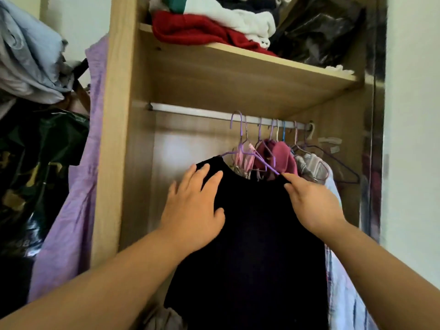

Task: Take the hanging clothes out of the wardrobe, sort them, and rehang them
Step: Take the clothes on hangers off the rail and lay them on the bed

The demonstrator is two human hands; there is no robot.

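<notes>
A black garment (252,234) hangs on a purple hanger (240,139) hooked over the white wardrobe rail (190,110). My left hand (192,208) lies flat on its left shoulder, fingers spread. My right hand (312,203) pinches the garment's right shoulder where the hanger arm ends. Behind it on the right, several more hangers carry pink (245,158), dark pink (283,156) and pale garments (316,165).
The shelf (285,65) above the rail holds a red garment (190,29), white clothes (252,20) and a dark plastic bag (321,32). A lilac cloth (78,186) drapes over the wardrobe's left panel. Piled clothes and bags fill the left. A white wall stands right.
</notes>
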